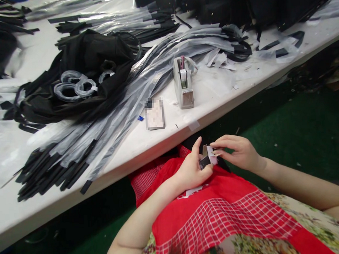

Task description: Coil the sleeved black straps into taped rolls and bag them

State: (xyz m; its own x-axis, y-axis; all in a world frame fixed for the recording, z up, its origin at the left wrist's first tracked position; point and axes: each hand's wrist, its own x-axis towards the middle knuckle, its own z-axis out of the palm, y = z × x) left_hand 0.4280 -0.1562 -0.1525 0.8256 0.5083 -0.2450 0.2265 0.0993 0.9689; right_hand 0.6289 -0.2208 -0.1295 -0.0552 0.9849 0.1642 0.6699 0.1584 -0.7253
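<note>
Over the red, part-checked apron (231,192), the left hand (191,169) clasps one small black-and-white piece (206,161), thumb bent, forefinger extended; the right hand (240,151) pinches its pale edge between thumb and fingers. Beyond, on the smooth white table (136,148): one boxy grey dispenser (181,90), many plastic-sleeved black strips (154,72), then at least four coils (79,90) on black cloth (92,49).
</note>
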